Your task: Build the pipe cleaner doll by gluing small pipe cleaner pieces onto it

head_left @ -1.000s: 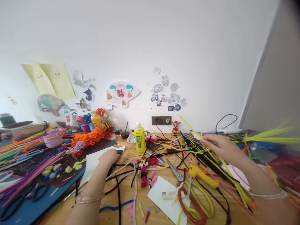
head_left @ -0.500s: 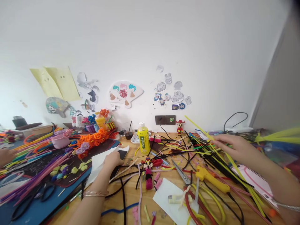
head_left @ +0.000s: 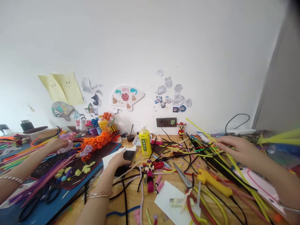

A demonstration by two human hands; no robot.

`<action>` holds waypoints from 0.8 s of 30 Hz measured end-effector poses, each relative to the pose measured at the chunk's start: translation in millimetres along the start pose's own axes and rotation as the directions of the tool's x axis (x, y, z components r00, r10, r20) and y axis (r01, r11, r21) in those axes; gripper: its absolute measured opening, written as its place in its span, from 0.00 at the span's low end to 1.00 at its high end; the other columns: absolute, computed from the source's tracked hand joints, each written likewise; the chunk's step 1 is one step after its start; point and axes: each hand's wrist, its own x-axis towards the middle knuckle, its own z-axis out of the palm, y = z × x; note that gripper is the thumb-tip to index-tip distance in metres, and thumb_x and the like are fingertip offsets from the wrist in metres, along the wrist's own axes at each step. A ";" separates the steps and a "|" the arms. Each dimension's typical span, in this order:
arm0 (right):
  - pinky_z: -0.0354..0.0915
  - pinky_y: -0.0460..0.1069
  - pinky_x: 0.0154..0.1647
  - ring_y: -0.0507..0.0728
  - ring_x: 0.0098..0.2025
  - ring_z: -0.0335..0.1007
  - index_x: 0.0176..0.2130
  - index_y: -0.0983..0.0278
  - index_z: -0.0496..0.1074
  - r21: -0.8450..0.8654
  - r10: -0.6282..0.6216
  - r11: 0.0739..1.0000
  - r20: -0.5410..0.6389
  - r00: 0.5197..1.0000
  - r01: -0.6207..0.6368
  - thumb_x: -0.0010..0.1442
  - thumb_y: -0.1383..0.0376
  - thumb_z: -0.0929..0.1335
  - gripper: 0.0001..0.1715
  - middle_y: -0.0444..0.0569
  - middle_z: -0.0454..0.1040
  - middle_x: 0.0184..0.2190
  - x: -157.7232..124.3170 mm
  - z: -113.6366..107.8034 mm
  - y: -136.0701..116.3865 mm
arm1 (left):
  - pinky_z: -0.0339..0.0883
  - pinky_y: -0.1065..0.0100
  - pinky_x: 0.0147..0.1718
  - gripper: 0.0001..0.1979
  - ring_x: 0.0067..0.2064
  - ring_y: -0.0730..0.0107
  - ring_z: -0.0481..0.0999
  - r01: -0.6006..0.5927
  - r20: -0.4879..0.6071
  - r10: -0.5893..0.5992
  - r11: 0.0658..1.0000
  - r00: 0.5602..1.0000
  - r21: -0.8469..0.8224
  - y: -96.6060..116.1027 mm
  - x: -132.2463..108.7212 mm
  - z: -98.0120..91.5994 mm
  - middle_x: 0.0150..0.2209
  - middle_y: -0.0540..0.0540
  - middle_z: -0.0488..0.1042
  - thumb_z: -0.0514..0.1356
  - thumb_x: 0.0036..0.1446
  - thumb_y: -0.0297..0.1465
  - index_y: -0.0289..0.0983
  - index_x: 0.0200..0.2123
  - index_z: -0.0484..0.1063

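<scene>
Phone (head_left: 129,155) beneath left hand (head_left: 118,160), yellow stem (head_left: 199,128) in right hand (head_left: 234,147)

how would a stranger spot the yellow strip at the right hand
Before the white wall stands a small red-hatted figure. Just right of it, a thin yellow strip slants down to the right hand. Unlike the lower yellow strips, its tip shows against the wall.
</scene>
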 end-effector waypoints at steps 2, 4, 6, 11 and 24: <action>0.62 0.50 0.37 0.60 0.36 0.69 0.34 0.62 0.71 -0.001 0.021 1.000 0.006 1.000 -0.021 0.60 0.55 0.57 0.19 0.51 0.75 0.34 -1.2 -3.6 -3.4 | 0.65 0.68 0.39 0.30 0.43 0.58 0.75 -0.029 0.037 0.030 0.999 0.999 -0.026 -10.4 -2.3 -3.8 0.44 0.43 0.75 0.62 0.38 0.35 0.37 0.48 0.66; 0.62 0.50 0.37 0.60 0.36 0.69 0.34 0.62 0.71 0.004 0.030 1.000 -0.004 1.000 -0.030 0.59 0.55 0.57 0.19 0.51 0.75 0.34 -1.9 -4.9 -4.5 | 0.66 0.70 0.38 0.29 0.41 0.60 0.76 -0.029 0.063 0.032 0.999 0.998 -0.041 -19.0 -5.2 -5.7 0.42 0.44 0.76 0.61 0.40 0.35 0.35 0.49 0.65; 0.62 0.51 0.38 0.60 0.37 0.68 0.34 0.62 0.71 0.011 0.033 0.999 -0.001 0.999 -0.033 0.59 0.55 0.58 0.19 0.52 0.75 0.35 -1.7 -3.8 -3.2 | 0.66 0.71 0.37 0.30 0.40 0.60 0.76 -0.007 0.062 0.009 0.999 0.998 -0.041 -22.7 -7.1 -4.4 0.40 0.43 0.77 0.59 0.42 0.38 0.32 0.50 0.65; 0.62 0.52 0.40 0.61 0.40 0.68 0.35 0.61 0.72 0.030 0.011 0.999 0.008 1.000 -0.011 0.59 0.55 0.58 0.19 0.52 0.74 0.37 -0.3 1.7 -0.3 | 0.65 0.63 0.39 0.34 0.47 0.50 0.72 0.078 -0.062 -0.077 0.997 0.995 0.018 -4.4 -8.9 9.7 0.47 0.34 0.72 0.55 0.45 0.48 0.31 0.51 0.61; 0.61 0.51 0.39 0.60 0.37 0.68 0.34 0.62 0.71 0.005 0.009 1.000 0.003 1.000 -0.009 0.59 0.55 0.58 0.19 0.51 0.74 0.35 -2.7 -5.5 -6.2 | 0.65 0.59 0.35 0.29 0.46 0.45 0.71 0.116 -0.162 -0.100 0.989 0.982 0.094 19.1 -17.7 19.3 0.45 0.37 0.73 0.58 0.42 0.41 0.41 0.50 0.63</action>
